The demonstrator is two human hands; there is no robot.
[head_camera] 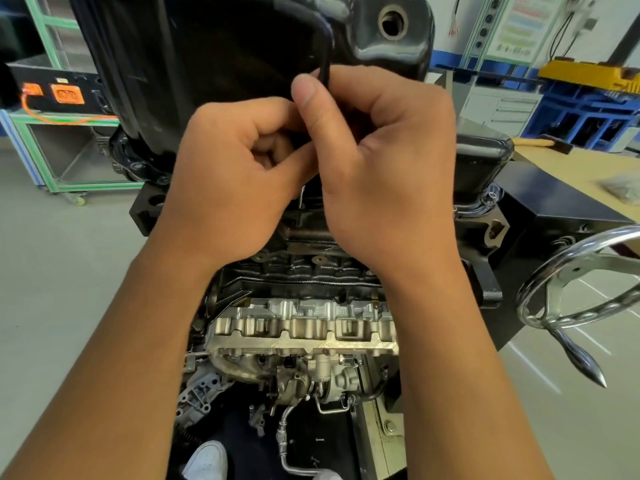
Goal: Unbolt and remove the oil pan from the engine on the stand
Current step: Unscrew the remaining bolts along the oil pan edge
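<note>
1. The oil pan (214, 57) fills 12 o'clock, seated on the upturned engine (304, 327).
2. A black bent wrench (324, 64) stands roughly 12-to-6, tip down at the pan's flange.
3. The left hand (239, 174) and right hand (381, 161) each have their grip clamped round the wrench.

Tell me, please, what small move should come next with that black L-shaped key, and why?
Probably a short turn of the key to loosen the hidden bolt: the left hand and right hand both grip it, its tip points down at the edge of the oil pan, and the pan sits on the engine.
</note>
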